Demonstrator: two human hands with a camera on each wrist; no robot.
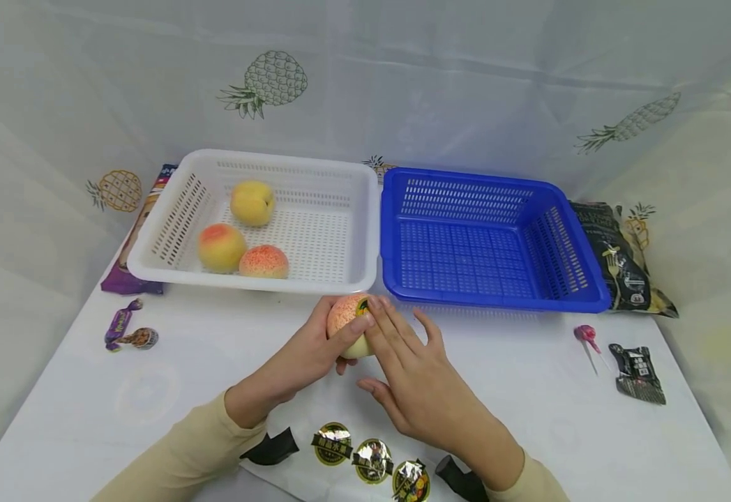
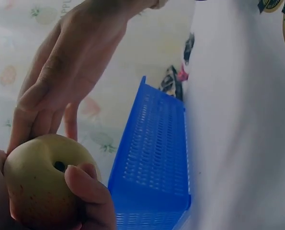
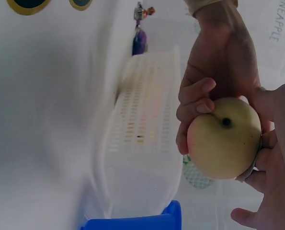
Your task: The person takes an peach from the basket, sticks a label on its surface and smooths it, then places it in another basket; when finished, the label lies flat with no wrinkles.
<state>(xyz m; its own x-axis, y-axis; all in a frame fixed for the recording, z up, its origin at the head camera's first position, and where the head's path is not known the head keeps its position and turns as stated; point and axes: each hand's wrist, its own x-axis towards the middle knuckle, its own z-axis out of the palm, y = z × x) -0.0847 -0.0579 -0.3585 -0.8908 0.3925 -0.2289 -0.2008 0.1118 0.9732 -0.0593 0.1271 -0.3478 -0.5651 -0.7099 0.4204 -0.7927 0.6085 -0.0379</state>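
Observation:
In the head view a pink-and-yellow peach [image 1: 343, 315] is held above the table by my left hand [image 1: 303, 352], its thumb on top and fingers curled beneath. The straight fingers of my right hand [image 1: 422, 383] press against the peach's right side, over a dark round sticker [image 1: 362, 306]. Both wrist views show the dark stem hollow of the peach [image 3: 223, 148]. Below the hands lies a white sheet [image 1: 315, 481] bearing several black-and-gold round stickers [image 1: 332, 444].
A white basket [image 1: 246, 280] behind contains three peaches [image 1: 252, 203]. Beside it stands a blue basket [image 1: 497, 300]. Snack bags [image 1: 623, 272] lie at the outer sides, with candies [image 1: 118, 325] at left and lollipops [image 1: 585, 333] at right. Black objects [image 1: 273, 447] rest on the sheet's edges.

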